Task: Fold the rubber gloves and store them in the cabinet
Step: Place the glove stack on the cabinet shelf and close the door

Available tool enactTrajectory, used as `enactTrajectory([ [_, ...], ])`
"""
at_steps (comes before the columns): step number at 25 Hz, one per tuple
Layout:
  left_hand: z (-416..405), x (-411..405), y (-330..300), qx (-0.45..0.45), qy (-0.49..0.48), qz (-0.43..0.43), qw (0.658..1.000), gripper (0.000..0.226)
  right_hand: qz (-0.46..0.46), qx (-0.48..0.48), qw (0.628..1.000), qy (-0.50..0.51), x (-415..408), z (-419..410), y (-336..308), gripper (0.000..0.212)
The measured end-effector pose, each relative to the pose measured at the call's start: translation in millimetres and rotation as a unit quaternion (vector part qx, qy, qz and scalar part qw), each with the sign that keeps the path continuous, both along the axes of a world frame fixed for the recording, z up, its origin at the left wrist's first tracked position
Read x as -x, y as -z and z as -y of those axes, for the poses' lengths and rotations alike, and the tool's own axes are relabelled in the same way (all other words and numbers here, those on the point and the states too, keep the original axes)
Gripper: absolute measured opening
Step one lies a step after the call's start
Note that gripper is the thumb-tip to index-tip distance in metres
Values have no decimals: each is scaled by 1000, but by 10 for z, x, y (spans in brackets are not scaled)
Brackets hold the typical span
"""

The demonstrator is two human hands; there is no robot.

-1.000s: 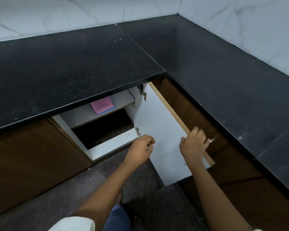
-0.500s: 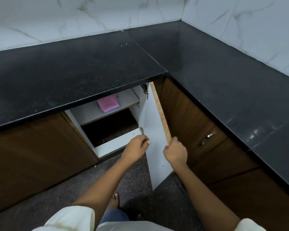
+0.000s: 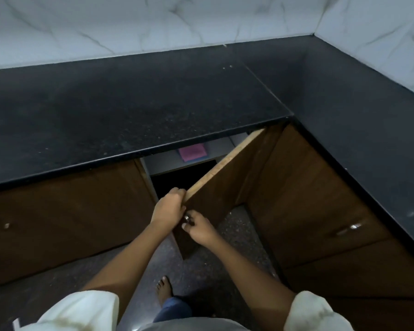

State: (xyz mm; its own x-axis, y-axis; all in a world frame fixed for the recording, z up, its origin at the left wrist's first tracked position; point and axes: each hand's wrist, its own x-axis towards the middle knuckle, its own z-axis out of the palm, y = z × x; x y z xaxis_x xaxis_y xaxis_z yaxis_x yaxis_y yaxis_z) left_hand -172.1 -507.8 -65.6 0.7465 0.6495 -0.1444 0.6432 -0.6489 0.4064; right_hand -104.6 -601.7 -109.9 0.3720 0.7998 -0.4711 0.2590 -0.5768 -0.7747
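Note:
The folded pink rubber gloves (image 3: 192,151) lie on the white upper shelf inside the cabinet (image 3: 163,163), just under the counter edge, with a blue layer showing below the pink. The brown cabinet door (image 3: 227,185) stands half swung across the opening. My left hand (image 3: 169,209) grips the door's free top edge. My right hand (image 3: 197,226) pinches the small metal knob on the door's brown face. The lower part of the cabinet is dark.
A black granite counter (image 3: 129,108) runs in an L round the corner, under white marble wall tiles. Shut brown doors stand at left (image 3: 65,211) and right (image 3: 320,211), the right one with a metal handle (image 3: 347,229). My bare foot (image 3: 164,289) stands on the speckled floor.
The door has swung from wide open towards the opening, so its brown face shows now instead of its white inside. My right hand moved from the door's edge to its knob; my left took the top edge.

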Motion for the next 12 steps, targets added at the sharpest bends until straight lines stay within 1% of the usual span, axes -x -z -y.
enactTrajectory([
  [1, -149, 57, 7, -60, 10, -1, 998, 42, -2, 4, 1000, -4, 19, -190, -15, 43],
  [3, -485, 139, 29, -204, 19, -7, 979, 59, -15, 9, 1000, -5, 42, -572, -22, 48],
  [4, -638, 151, 27, -247, 13, -11, 969, 69, -25, 10, 1000, 4, 41, -727, -24, 49],
  [5, -811, 149, 38, -268, 11, -22, 963, 77, -33, 7, 999, 13, 37, -888, -18, 49],
  [6, -975, 134, 36, -271, 6, -40, 962, 82, -40, 7, 999, 21, 31, -1033, -23, 50],
  [8, -1307, 87, 68, -255, -8, -72, 964, 89, -50, 4, 998, 36, 23, -1326, -16, 50],
  [10, -1495, 49, 89, -256, -14, -91, 962, 82, -53, 0, 997, 50, -9, -1547, -11, 51],
  [12, -1585, 37, 100, -278, -16, -71, 958, 66, -54, -3, 997, 59, -38, -1714, -3, 51],
])
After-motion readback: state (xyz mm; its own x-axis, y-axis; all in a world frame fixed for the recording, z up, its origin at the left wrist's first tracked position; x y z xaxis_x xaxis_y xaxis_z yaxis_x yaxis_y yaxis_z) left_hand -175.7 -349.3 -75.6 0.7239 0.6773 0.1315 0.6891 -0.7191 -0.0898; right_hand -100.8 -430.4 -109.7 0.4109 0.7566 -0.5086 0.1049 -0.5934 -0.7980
